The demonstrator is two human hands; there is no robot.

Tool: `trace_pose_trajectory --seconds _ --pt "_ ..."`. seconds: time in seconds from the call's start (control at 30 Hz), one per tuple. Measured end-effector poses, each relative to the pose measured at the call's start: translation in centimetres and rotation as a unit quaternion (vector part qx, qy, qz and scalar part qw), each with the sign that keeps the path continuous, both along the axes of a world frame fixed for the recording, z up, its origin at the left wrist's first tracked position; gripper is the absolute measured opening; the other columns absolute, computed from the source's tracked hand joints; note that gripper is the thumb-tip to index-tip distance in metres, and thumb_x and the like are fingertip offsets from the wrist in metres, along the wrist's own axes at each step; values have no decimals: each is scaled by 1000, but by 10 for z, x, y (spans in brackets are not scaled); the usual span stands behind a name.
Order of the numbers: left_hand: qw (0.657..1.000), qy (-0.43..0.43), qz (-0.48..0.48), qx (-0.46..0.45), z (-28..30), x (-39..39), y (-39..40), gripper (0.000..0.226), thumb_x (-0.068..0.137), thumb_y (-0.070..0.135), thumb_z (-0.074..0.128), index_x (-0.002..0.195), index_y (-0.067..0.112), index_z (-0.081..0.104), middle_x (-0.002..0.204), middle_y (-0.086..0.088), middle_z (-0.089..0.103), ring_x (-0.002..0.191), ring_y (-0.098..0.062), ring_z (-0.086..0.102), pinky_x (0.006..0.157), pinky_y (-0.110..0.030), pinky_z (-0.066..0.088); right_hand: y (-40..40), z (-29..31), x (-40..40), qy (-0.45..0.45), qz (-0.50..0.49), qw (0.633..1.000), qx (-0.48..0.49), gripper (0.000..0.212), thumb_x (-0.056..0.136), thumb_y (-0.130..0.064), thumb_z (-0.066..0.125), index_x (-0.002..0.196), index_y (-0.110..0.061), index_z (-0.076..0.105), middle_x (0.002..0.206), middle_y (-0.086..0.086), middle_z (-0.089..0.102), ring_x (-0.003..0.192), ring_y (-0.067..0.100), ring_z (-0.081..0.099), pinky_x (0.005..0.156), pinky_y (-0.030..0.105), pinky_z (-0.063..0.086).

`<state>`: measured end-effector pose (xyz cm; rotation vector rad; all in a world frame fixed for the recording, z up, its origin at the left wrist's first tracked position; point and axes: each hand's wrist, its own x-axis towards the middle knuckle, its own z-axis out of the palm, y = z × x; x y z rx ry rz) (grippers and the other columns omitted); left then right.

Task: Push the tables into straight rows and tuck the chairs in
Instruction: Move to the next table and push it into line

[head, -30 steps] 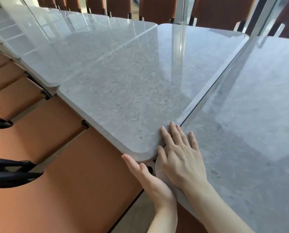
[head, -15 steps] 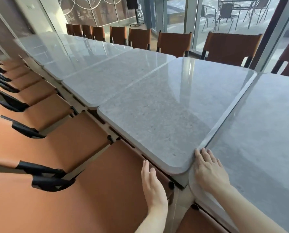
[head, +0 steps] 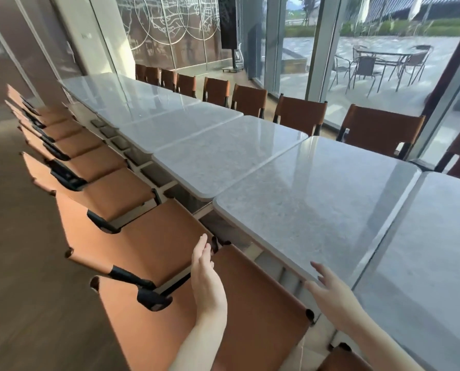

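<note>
A long row of grey marble-topped tables runs from the near right to the far left. The second table [head: 317, 199] sits askew, its near corner sticking out past the nearest table [head: 427, 263] and the third table [head: 223, 159]. My right hand [head: 330, 293] hovers with straight fingers at the second table's near corner. My left hand [head: 206, 279] is held flat, edge-on, above the back of the closest brown leather chair [head: 250, 303]. More brown chairs [head: 121, 194] line the near side, tucked against the tables.
A second line of brown chairs [head: 298, 113] stands along the tables' far side, before tall windows. Wooden floor [head: 17, 263] lies at the left. A patio table with metal chairs [head: 378, 60] is outside the glass. A dark screen on a stand [head: 228, 25] stands far back.
My right hand lifted off the table corner and drew back. My left hand left the table edge and rose above the chair back. The view tilted up along the row.
</note>
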<state>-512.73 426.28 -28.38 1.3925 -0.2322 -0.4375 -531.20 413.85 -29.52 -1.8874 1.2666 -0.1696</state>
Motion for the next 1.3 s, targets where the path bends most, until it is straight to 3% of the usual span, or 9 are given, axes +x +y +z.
trace_pose_trajectory --seconds 0.2,0.33,0.47,0.57,0.73,0.9,1.07,1.2,1.3 --pt "993 -55 -100 -12 68 48 99 50 89 43 37 135 36 56 145 17 54 138 0 46 118 -30 34 108 64 58 -152 -39 987 -42 46 101 -23 55 144 -34 44 145 -16 50 136 9 47 111 42 43" --pt "975 -108 -195 -2 87 66 137 53 91 41 38 139 30 58 138 22 59 131 7 51 118 -31 36 158 102 73 -228 -61 970 -53 44 100 -16 55 137 -40 49 129 -32 51 127 0 52 108 33 45" --pt "959 -113 -261 -12 113 44 140 55 89 43 39 138 28 59 137 22 59 131 4 52 119 -34 36 182 133 47 -254 -86 961 -72 41 101 -12 53 135 -34 56 133 -23 57 121 -2 57 94 15 44" --pt "944 -114 -309 -35 131 5 131 53 90 47 40 137 32 59 141 18 57 134 1 50 119 -34 35 193 155 8 -264 -127 952 -84 41 101 -9 51 137 -29 57 133 -18 60 120 2 60 100 25 48" --pt "901 -149 -404 -53 144 -82 118 49 93 50 37 136 39 58 134 29 57 127 10 52 115 -29 36 211 170 -85 -274 -211 933 -103 37 100 -12 56 131 -30 62 127 -16 65 114 8 65 101 39 52" --pt "869 -157 -466 -60 149 -197 111 53 92 50 38 140 35 56 141 18 55 130 1 51 113 -32 39 243 177 -206 -282 -282 913 -91 33 98 -8 56 121 -30 65 119 -11 70 101 6 71 88 32 56" --pt "834 -161 -522 -75 149 -346 110 29 107 31 44 129 44 58 135 26 56 118 16 53 117 -38 40 282 180 -360 -260 -337 898 -111 31 99 -8 56 116 -32 66 116 -10 72 100 7 72 84 30 56" --pt "810 -158 -558 -89 149 -474 116 35 94 46 44 126 48 59 147 15 53 137 -5 48 119 -44 37 312 187 -482 -229 -369 893 -121 29 98 -8 57 116 -29 66 116 -7 72 102 11 71 87 33 56" --pt "794 -141 -584 -93 148 -557 118 36 97 43 46 131 41 57 146 12 53 136 -9 49 119 -44 38 331 188 -558 -202 -397 886 -130 30 98 -8 56 114 -31 67 116 -6 72 102 11 71 87 34 56"
